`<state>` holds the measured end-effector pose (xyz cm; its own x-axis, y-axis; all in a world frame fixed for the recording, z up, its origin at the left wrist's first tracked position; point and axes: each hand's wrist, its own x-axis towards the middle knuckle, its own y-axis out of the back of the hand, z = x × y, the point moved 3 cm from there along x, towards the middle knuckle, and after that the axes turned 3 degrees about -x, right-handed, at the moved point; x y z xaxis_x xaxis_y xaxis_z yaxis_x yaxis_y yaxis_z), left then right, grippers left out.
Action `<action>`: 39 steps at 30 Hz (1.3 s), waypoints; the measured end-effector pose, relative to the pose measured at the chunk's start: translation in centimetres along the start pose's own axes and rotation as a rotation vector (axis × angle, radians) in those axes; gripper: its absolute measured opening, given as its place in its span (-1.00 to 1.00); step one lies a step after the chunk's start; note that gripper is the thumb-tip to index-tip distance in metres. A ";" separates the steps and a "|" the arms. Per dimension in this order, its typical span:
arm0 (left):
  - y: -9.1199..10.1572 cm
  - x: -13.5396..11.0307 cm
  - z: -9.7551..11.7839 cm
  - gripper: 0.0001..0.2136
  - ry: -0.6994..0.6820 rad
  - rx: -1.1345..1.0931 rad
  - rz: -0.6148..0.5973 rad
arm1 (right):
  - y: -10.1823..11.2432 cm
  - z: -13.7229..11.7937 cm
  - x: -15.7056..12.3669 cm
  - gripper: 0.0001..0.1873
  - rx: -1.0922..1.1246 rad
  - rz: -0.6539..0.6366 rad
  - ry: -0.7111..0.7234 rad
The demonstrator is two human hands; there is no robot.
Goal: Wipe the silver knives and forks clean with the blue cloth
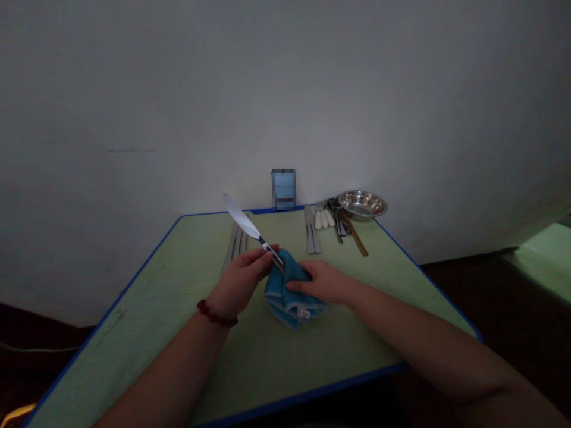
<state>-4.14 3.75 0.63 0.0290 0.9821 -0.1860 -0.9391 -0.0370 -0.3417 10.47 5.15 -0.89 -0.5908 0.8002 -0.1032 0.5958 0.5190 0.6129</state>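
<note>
My left hand [241,282] pinches a silver table knife [244,223] near the handle's base, with the blade pointing up and to the far left. My right hand [323,282] is closed on a folded blue cloth [285,288], which wraps the knife's handle end just above the green table [178,309]. A red bead bracelet sits on my left wrist.
More knives [235,244] lie flat on the table behind my left hand. At the far right edge are other cutlery [328,226], a wooden-handled utensil [357,238] and a steel bowl [362,204]. A small blurred card [284,189] leans on the wall.
</note>
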 end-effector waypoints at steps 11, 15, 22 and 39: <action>0.1 0.2 -0.7 -0.72 0.007 0.157 -0.084 | -0.3 0.4 0.2 -0.69 0.053 0.002 0.022; 0.2 0.3 -0.8 -0.73 0.004 0.172 -0.066 | -0.2 0.3 0.2 -0.69 0.071 0.013 0.008; -0.1 0.0 -0.1 -0.82 -0.048 0.087 -0.015 | 0.0 0.1 0.0 -0.70 0.029 0.034 0.037; 0.4 0.4 -0.8 -0.84 -0.013 0.181 -0.007 | 0.1 0.0 -0.1 -0.69 0.056 0.006 0.002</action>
<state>-4.25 3.98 -0.30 0.0323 0.9845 -0.1722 -0.9852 0.0024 -0.1715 10.56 5.10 -0.81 -0.5879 0.8030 -0.0979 0.6289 0.5298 0.5690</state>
